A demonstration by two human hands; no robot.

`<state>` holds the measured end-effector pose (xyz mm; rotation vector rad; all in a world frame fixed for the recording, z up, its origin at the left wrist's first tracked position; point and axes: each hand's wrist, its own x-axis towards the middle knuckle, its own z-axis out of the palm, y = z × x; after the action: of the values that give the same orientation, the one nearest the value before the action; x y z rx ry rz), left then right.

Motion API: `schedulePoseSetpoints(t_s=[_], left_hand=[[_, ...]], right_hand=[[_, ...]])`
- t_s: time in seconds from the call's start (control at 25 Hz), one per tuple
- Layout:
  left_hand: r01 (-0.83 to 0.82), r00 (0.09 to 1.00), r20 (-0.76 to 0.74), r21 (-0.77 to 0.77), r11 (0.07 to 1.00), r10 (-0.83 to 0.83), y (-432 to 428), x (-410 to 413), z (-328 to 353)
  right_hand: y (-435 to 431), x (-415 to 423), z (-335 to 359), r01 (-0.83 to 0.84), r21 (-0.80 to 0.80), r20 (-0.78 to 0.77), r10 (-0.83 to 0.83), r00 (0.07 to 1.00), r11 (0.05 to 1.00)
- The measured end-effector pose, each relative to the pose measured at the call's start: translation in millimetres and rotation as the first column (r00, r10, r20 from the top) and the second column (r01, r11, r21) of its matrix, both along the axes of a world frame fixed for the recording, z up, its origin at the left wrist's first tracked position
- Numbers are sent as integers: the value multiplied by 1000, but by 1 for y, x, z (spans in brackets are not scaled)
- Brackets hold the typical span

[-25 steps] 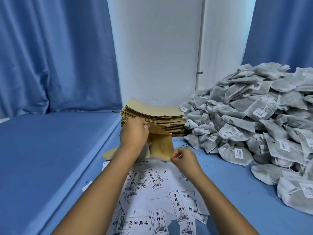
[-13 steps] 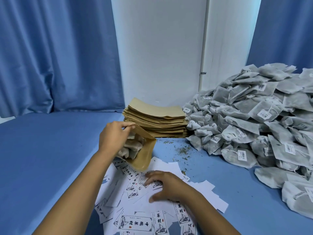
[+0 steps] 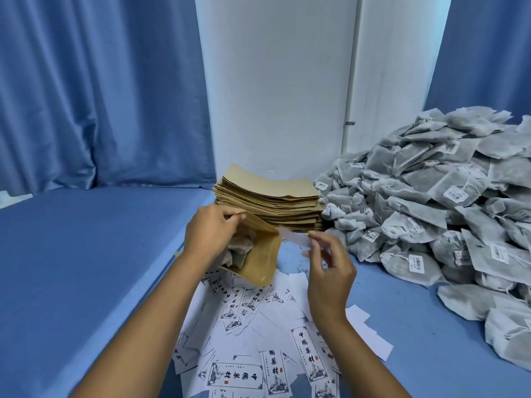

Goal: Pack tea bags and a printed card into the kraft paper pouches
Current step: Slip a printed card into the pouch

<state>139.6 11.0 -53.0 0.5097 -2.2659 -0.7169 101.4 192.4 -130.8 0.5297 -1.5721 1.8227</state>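
My left hand (image 3: pixel 211 234) holds a brown paper pouch (image 3: pixel 258 254) by its top edge, fingers curled round the rim so its mouth is open. Tea bags (image 3: pixel 240 248) sit inside it. My right hand (image 3: pixel 330 268) pinches a white card (image 3: pixel 296 239) between thumb and fingers, just beside the open mouth. The card looks blurry. The pouch hangs above a messy spread of printed cards (image 3: pixel 258 340) on the blue surface (image 3: pixel 71 268). Behind my hands is a stack of flat pouches (image 3: pixel 270 202). To the right is a big heap of tea bags (image 3: pixel 431 214).
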Motion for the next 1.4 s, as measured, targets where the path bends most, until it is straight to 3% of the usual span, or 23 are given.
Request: schedulePoseSetpoints(t_s=[0.12,0.2,0.28,0.32,0.36,0.44,0.48,0.52,0.56,0.6,0.64,0.68,0.72,0.8,0.92,1.0,1.08,1.16,1.28,1.4], left_hand=[[6,1000,28,-143,990,-2,11,-3,3],[14,1000,9,-291,957,-12,20,-4,2],[37,999,28,-399,916,-29,28,-2,-2],[60,998,52,-406,912,-42,28,0,-4],[78,996,61,-382,921,-59,26,3,-5],[83,996,53,-335,939,-69,20,10,-5],[70,997,45,-350,934,-58,21,11,-7],[54,998,43,-379,924,-41,25,10,-11],[33,999,40,-407,913,-18,31,10,-13],[9,999,36,-435,900,8,39,8,-16],[9,998,57,-460,888,19,46,6,-22],[26,996,88,-480,877,19,53,4,-28],[61,991,131,-500,864,6,59,2,-35],[209,966,246,-580,787,-76,69,6,-48],[302,942,328,-725,619,-74,79,10,-67],[343,901,429,-626,701,-57,75,8,-76],[403,829,558,-560,724,-30,74,6,-85],[429,811,585,-619,658,23,77,5,-90],[411,808,585,-636,654,62,82,15,-84],[224,947,313,-798,559,68,83,29,-62]], right_hand=[[-16,11,13,44,289,-358,65,932,956],[-34,10,14,176,617,-421,132,897,767],[-48,9,25,23,915,-101,174,979,403],[-50,7,27,-80,942,23,174,985,326],[-48,5,25,-115,929,49,193,980,350],[-34,5,23,42,797,-147,126,981,602],[-26,4,18,147,656,-256,36,966,740],[-20,1,10,181,494,-247,-63,967,850],[-17,1,4,117,350,-75,-96,993,930],[-17,0,1,-38,206,229,-10,973,978],[-20,-2,-2,-239,49,518,180,836,970],[-22,-3,-3,-417,-146,671,399,625,897],[-20,-5,-1,-486,-307,712,536,454,818],[-12,-18,4,-437,-535,656,681,324,723],[2,-33,15,-342,-712,547,789,278,614],[3,-31,16,-366,-733,529,819,224,573],[0,-28,13,-380,-699,573,792,211,606],[0,-27,10,-347,-626,637,714,290,699],[2,-23,9,-398,-533,626,665,407,746],[2,-18,17,-525,-511,470,732,492,681]])
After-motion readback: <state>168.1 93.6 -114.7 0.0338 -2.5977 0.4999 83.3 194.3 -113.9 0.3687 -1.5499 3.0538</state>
